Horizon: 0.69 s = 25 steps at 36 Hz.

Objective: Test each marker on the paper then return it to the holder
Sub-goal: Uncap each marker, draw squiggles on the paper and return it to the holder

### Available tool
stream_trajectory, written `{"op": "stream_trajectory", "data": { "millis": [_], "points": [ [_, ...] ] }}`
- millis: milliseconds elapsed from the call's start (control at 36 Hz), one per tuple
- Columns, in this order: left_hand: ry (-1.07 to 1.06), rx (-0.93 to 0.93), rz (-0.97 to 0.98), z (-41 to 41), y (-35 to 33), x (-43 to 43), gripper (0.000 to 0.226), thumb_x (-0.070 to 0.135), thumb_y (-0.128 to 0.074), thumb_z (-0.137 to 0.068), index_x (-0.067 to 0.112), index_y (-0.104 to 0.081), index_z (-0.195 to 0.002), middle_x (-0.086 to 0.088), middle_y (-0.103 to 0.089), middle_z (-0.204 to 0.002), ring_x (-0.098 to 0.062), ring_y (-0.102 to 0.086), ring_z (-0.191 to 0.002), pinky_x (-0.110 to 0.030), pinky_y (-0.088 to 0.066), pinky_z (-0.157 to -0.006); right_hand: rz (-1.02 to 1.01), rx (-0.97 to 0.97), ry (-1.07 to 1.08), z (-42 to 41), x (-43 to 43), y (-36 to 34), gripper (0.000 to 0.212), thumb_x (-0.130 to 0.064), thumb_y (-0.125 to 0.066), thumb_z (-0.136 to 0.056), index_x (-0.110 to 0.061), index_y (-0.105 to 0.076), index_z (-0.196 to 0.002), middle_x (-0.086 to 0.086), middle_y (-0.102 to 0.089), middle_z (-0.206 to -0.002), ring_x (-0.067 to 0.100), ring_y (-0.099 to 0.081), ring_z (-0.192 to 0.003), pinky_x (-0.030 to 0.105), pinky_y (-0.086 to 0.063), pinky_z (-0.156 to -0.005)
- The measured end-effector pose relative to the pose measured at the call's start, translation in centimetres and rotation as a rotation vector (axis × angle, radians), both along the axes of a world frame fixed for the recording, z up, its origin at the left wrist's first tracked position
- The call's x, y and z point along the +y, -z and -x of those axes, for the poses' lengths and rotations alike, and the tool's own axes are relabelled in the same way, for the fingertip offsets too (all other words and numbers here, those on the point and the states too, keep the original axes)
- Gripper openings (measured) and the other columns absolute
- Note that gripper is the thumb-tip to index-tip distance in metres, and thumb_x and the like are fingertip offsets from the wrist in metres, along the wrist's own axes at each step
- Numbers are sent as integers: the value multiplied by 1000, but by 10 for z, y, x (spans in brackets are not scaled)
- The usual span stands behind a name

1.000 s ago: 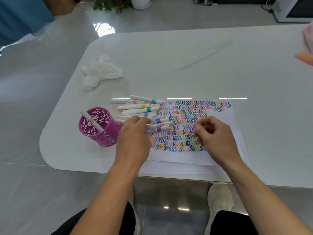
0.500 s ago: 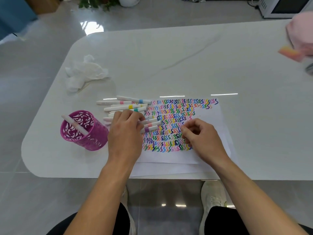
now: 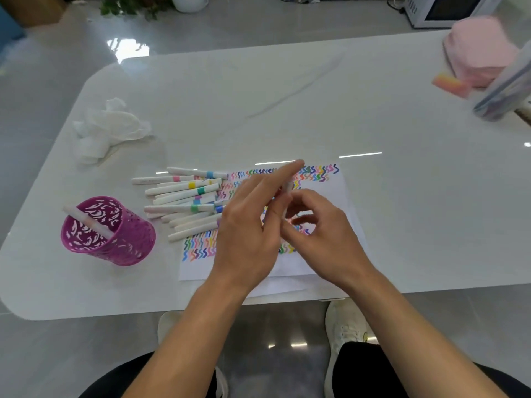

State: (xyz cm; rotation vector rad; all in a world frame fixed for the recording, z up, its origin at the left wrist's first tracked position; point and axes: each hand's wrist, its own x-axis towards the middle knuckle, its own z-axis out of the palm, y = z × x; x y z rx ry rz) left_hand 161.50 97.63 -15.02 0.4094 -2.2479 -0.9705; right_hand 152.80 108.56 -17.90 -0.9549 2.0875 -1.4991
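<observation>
A white marker (image 3: pixel 287 187) is lifted over the paper (image 3: pixel 339 196), which is covered in coloured squiggles. My left hand (image 3: pixel 250 228) holds the marker with its index finger stretched out along it. My right hand (image 3: pixel 324 237) meets it from the right, thumb and curled fingers pinching the marker; most of the marker is hidden between the hands. Several white markers (image 3: pixel 184 196) with coloured bands lie in a pile left of the paper. The purple perforated holder (image 3: pixel 120 242) stands at the left with one marker (image 3: pixel 87 222) leaning in it.
A crumpled tissue (image 3: pixel 106 127) lies at the back left of the white table (image 3: pixel 402 196). At the far right are a pink object (image 3: pixel 479 50), a small pink-orange block (image 3: pixel 449 83) and a clear container (image 3: pixel 505 90). The table's front edge is close to my knees.
My left hand has left the marker pile and risen over the paper with a marker. My right hand has lifted off the paper to meet it. The view has shifted.
</observation>
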Motion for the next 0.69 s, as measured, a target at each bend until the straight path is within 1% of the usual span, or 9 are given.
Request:
{"op": "stream_trajectory", "data": {
  "millis": [56, 139, 222, 278, 361, 444, 528, 583, 694],
  "points": [
    [1, 19, -48, 5, 1, 4, 39, 10, -60, -98, 32, -64, -130, 17, -66, -110, -7, -63, -101, -14, -46, -87, -11, 47, 38, 4, 4, -1, 15, -39, -66, -97, -31, -70, -109, -16, -70, -100, 9, -67, -98, 31, -56, -87],
    [-7, 20, -218, 12, 2, 9, 33, 13, -63, -96, 33, -66, -121, 18, -69, -106, -8, -68, -100, -23, -55, -84, -68, 128, 92, 14, 12, -2, 22, -44, -63, -100, -26, -75, -104, -14, -72, -99, 8, -66, -96, 30, -54, -84],
    [-42, 1, -297, 19, 6, 10, 25, 14, -68, -93, 32, -67, -110, 18, -70, -98, -4, -69, -96, -18, -54, -81, -123, 191, 90, 26, 21, -5, 24, -43, -66, -100, -20, -74, -99, -8, -72, -91, 12, -65, -85, 34, -52, -75],
    [-73, -76, -300, 23, 9, 11, 19, 20, -69, -93, 34, -65, -105, 19, -70, -93, -1, -68, -90, -15, -53, -77, -157, 239, 88, 34, 28, -8, 19, -39, -69, -98, -21, -73, -101, -8, -73, -87, 12, -65, -80, 30, -50, -71],
    [-86, -238, -262, 31, 12, 14, 14, 25, -66, -96, 35, -59, -104, 18, -67, -88, 1, -65, -84, -17, -52, -71, -243, 310, 78, 43, 33, -10, 15, -38, -71, -98, -23, -72, -103, -10, -73, -88, 11, -65, -79, 29, -51, -72],
    [-35, -391, -230, 41, 11, 15, 9, 26, -59, -99, 32, -55, -103, 14, -64, -85, -5, -61, -82, -25, -46, -69, -286, 351, 82, 49, 35, -9, 14, -38, -70, -98, -24, -71, -100, -10, -71, -88, 9, -63, -76, 32, -52, -73],
    [25, -474, -116, 46, 10, 12, 5, 26, -54, -102, 30, -54, -105, 17, -55, -80, -1, -49, -79, -13, -35, -67, -303, 382, 82, 55, 37, -6, 19, -42, -68, -98, -24, -71, -99, -11, -69, -86, 9, -61, -73, 32, -52, -70],
    [67, -496, -20, 48, 10, 10, 10, 26, -50, -103, 28, -59, -109, 16, -58, -88, -2, -43, -81, -13, -34, -70, -320, 387, 75, 59, 37, -4, 22, -47, -66, -98, -25, -71, -100, -12, -67, -85, 6, -58, -72, 31, -50, -69],
    [114, -506, 85, 49, 18, 5, 19, 27, -46, -106, 25, -65, -112, 9, -62, -104, -12, -53, -91, -22, -33, -76, -385, 420, 40, 62, 35, 1, 28, -51, -59, -100, -27, -73, -104, -10, -65, -84, 7, -52, -72, 26, -38, -69]
  ]
}}
